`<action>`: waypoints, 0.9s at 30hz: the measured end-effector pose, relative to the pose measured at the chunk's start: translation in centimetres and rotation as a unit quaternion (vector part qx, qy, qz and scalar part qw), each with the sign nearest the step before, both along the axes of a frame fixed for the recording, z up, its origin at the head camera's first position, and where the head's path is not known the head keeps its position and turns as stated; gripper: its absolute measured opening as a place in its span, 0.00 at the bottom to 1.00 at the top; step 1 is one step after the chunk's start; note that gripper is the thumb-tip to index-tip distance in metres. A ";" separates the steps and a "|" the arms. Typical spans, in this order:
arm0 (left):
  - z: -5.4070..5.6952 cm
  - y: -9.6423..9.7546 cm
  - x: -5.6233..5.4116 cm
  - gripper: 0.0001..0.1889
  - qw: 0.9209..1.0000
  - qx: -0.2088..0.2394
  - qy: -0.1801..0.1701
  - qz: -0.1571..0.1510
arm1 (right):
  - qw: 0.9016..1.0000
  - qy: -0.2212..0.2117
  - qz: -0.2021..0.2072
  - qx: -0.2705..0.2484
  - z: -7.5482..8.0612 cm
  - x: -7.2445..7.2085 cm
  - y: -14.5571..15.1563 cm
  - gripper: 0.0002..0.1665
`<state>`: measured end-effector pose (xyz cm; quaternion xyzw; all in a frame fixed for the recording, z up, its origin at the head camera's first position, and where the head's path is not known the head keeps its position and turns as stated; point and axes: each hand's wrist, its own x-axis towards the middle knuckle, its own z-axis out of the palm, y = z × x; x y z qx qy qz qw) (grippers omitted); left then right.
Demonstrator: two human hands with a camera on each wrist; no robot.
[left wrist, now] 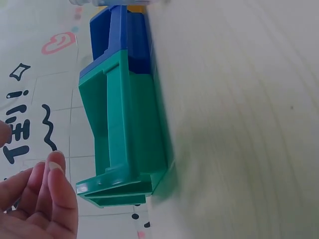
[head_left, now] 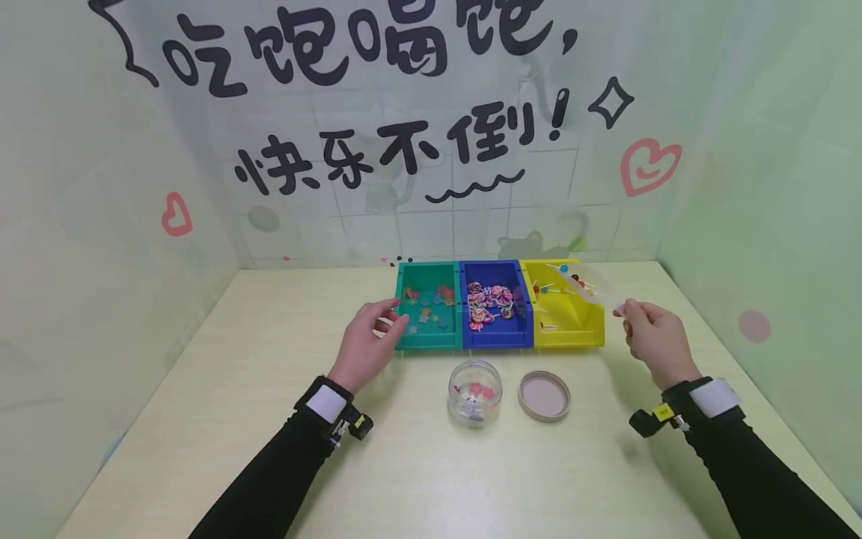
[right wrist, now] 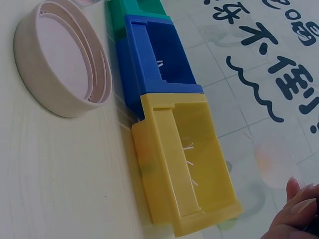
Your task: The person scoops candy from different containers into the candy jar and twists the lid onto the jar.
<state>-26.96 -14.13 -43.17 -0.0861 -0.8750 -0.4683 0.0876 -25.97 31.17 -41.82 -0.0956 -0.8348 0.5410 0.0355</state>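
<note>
Above the yellow plastic bin (head_left: 569,339), my right hand (head_left: 658,338) pinches a translucent plastic scoop (head_left: 601,290), seemingly with colourful lollipops; my left hand (head_left: 367,338), loosely curled, holds nothing. Scooping seems underway; level lifting should follow.

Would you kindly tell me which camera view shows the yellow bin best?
The right wrist view: the yellow bin is largest and unobstructed there, with white sticks showing inside. The head view shows it smaller, partly behind a translucent object the right hand holds. The left wrist view catches only a sliver at the picture's top edge.
</note>
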 end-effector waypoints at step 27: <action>-1.7 4.1 4.2 0.50 0.970 0.030 -0.123 -0.205 | 0.993 0.054 0.043 -0.099 3.5 1.8 -0.4 0.19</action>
